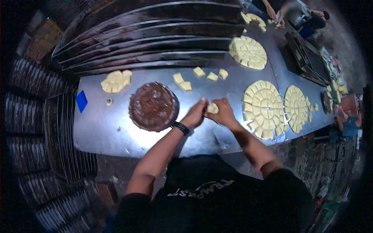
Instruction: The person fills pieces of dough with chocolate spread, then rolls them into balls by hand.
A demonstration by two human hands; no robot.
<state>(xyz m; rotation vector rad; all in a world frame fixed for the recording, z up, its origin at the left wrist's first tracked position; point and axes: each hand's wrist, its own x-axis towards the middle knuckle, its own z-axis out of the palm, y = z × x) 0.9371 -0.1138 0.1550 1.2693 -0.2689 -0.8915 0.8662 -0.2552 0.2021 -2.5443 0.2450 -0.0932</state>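
I hold a small piece of pale dough (212, 108) between my two hands, over the metal table (97, 132). My right hand (223, 112) has its fingers bent and closed around the piece from the right side. My left hand (195, 114) is at the left edge of the same piece, fingers partly curled; I cannot tell whether they grip it or only touch it. A dark band (181, 127) circles my left wrist.

Just to the left of my left hand sits a round mass of brown filling (152, 106), its surface uneven with lighter streaks. Beyond my hands, five loose squares of dough (199, 72) lie on the metal, two of them touching each other. Farther left is a cluster of dough pieces (116, 81), with a small lump (109, 102) near it and a flat blue tool (81, 101) close to the table's left end.

To the right of my right hand, a large cut round of dough (264, 110) lies flat, another cut round (296, 108) just beside it, and a third round (248, 52) farther up the table. Long dark trays (151, 42) stand along the far side. At the top right, another person's hands (274, 14) are over more dough.
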